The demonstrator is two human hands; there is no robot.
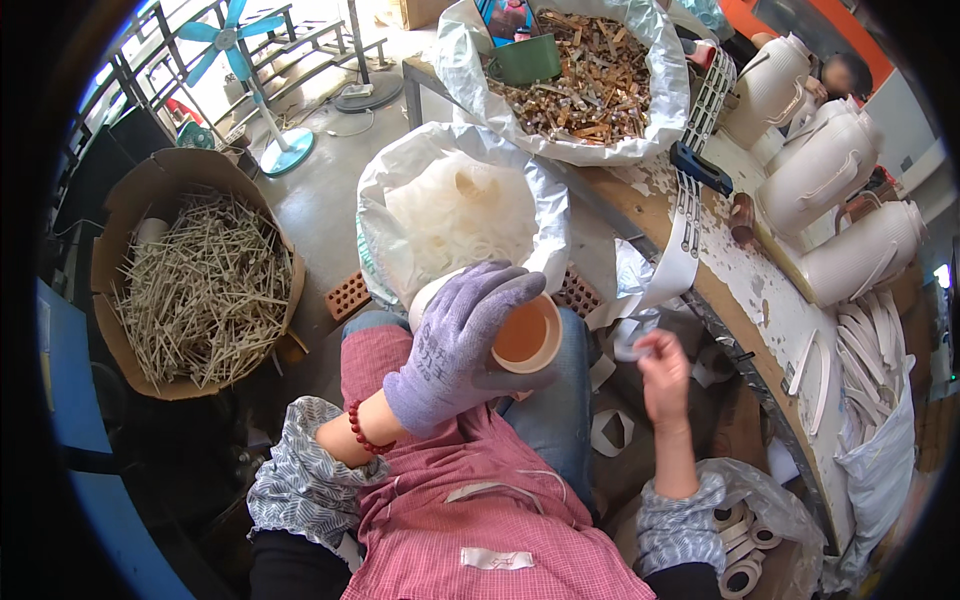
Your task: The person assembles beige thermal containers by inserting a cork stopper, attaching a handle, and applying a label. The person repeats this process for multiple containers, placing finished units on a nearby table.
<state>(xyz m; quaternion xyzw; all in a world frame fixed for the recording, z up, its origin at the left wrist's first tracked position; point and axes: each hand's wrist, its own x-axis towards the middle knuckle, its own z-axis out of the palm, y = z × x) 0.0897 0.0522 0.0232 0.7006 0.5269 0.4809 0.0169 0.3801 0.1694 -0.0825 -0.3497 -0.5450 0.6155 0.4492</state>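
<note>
My left hand, in a purple-grey work glove, is closed around a white cylindrical container above my lap. Its round open end faces up and to the right and shows an orange-brown inside. The glove hides most of its body. To the right, my bare right hand is raised with fingers pinched together. A small pale, translucent piece shows at the fingertips, too blurred to name. Just beyond my left hand stands a white bag full of translucent plastic rings.
A sack of brown metallic strips stands at the back. White jugs and a blue-black tool rest on the worn bench. A cardboard box of thin sticks and a fan are left. White ring-ended parts lie lower right.
</note>
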